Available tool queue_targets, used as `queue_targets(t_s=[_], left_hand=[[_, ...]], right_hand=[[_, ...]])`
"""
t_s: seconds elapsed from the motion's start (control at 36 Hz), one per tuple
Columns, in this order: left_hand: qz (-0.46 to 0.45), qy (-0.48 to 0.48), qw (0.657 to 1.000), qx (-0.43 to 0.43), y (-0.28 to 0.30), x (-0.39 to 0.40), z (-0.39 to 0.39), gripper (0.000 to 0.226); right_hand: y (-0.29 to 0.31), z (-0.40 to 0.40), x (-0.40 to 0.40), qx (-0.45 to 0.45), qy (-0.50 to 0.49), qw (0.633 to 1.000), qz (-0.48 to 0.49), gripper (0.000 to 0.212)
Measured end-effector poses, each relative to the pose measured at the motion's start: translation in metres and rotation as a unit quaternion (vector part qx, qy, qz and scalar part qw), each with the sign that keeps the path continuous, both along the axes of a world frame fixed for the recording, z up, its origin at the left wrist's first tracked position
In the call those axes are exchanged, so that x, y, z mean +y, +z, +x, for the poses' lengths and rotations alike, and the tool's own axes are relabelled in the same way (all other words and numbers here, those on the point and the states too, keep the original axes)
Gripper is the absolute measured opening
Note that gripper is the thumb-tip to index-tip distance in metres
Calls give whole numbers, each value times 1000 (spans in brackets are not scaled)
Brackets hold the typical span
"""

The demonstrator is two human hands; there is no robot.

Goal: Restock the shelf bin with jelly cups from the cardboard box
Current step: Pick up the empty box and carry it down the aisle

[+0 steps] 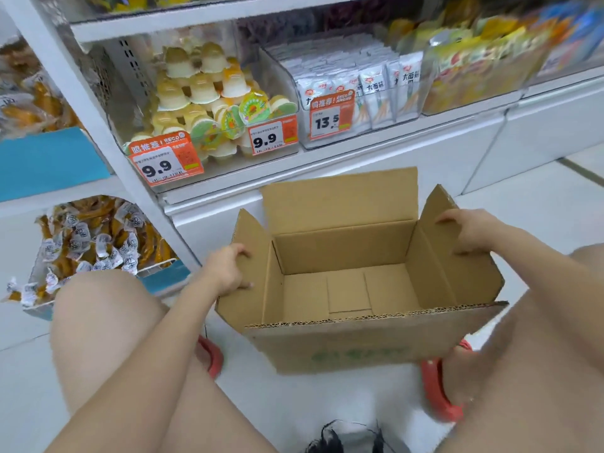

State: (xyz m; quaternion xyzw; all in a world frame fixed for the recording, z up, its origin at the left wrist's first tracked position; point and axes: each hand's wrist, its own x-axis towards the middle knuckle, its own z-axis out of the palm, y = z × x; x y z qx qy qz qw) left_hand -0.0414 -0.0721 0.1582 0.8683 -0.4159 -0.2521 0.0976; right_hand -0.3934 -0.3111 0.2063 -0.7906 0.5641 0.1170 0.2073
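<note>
Cardboard box [356,289] at frame centre looks empty, left hand [228,273] and right hand [470,233] each clenched on a side flap – probably to lift it away – jelly cups [202,103] piled in shelf bin [183,158] upper left.

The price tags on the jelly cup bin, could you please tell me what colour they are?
Orange with white panels and black numerals, seen in the head view on the price tags.
</note>
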Motion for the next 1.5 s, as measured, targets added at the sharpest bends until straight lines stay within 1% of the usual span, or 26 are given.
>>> queue_targets(t_s=[0.11,0.19,0.25,0.33,0.44,0.53,0.64,0.69,0.78,0.86,0.92,0.97,1.06,1.17,1.22,1.31,1.39,1.5], left_hand=[[0,-64,998,4,15,-43,-27,64],[-3,-108,993,-44,31,-78,-44,62],[-19,-134,988,-72,43,-101,-50,62],[-50,-173,979,-96,59,-133,-57,61],[-76,-233,965,-96,79,-177,-71,61],[-92,-280,949,-111,98,-215,-87,62],[-113,-307,939,-108,121,-266,-112,65],[-123,-319,934,-101,123,-291,-131,62],[-128,-337,929,-77,111,-332,-167,60],[-116,-346,929,-64,80,-379,-203,62],[-99,-354,928,-57,53,-411,-220,62],[-89,-365,926,-50,23,-446,-227,61],[-61,-353,933,-39,-13,-490,-229,60],[-39,-345,938,-26,-23,-521,-242,60],[-32,-344,938,-23,-11,-529,-256,57],[-24,-344,938,-16,35,-540,-279,54],[-13,-347,938,-12,100,-551,-296,53],[-2,-360,933,-6,210,-561,-320,53]], right_hand=[[29,-46,-4,-1,-36,999,-9,73],[43,-74,-7,-30,-75,996,-25,72],[47,-91,-8,-58,-101,992,-41,70],[48,-114,-7,-76,-134,986,-68,70],[46,-149,-6,-109,-189,973,-75,72],[44,-176,-8,-145,-235,958,-72,72],[46,-211,-25,-168,-275,942,-95,70],[46,-230,-38,-177,-299,933,-99,71],[36,-256,-64,-179,-325,923,-99,74],[4,-281,-98,-156,-336,925,-87,75],[-21,-298,-126,-143,-340,927,-62,72],[-52,-318,-152,-138,-345,928,-37,71],[-87,-341,-181,-139,-341,929,-19,73],[-101,-351,-202,-169,-368,914,12,76],[-95,-356,-208,-171,-381,908,22,77],[-56,-366,-211,-183,-404,895,40,78],[5,-382,-209,-180,-430,883,47,77],[112,-405,-196,-171,-460,870,51,76]])
